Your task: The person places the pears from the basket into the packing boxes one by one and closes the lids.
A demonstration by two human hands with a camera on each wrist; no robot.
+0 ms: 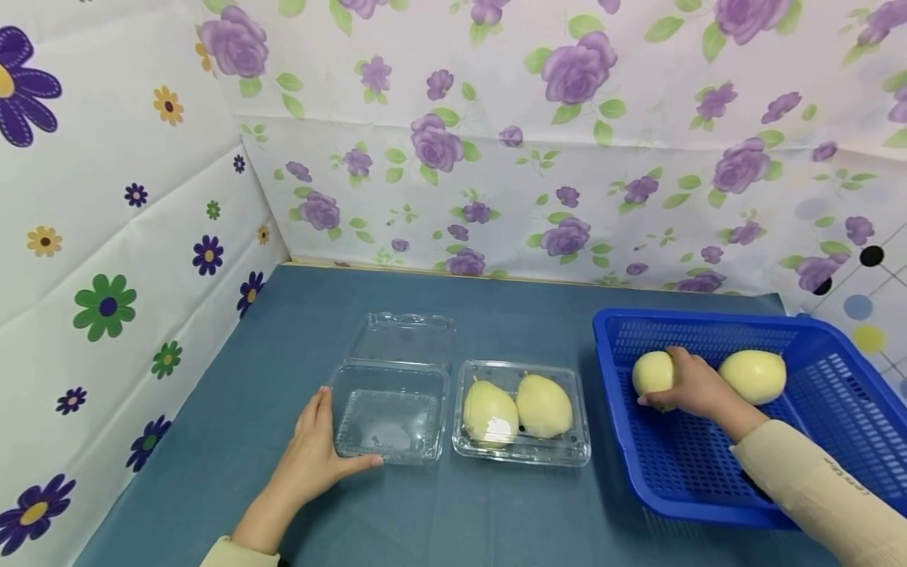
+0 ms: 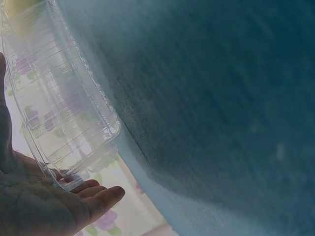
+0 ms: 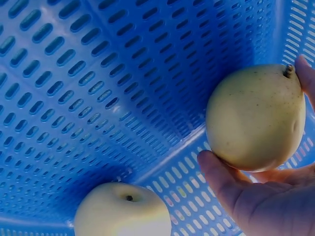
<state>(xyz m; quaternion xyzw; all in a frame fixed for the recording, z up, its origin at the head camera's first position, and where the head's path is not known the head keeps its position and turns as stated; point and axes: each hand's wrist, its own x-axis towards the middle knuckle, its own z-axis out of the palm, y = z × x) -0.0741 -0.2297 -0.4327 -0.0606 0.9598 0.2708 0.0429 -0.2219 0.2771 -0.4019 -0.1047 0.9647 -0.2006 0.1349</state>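
On the left, our left hand (image 1: 312, 449) spreads straight fingers and thumb wide against the open clear clamshell (image 1: 390, 421); light contact should steady it without bending thin plastic. Beside it, a closed clamshell (image 1: 520, 457) holds two pale yellow pears (image 1: 544, 405). At right, our right hand (image 1: 697, 386) curls fingers and thumb round a held pear (image 1: 653, 372) inside the blue perforated basket (image 1: 697, 508), near a loose pear (image 1: 753, 376). A gentle, even grip should avoid bruising. We cannot tell whether it is lifted; our right sleeve (image 1: 808, 472) hides part of the basket, whose right end is cut off.
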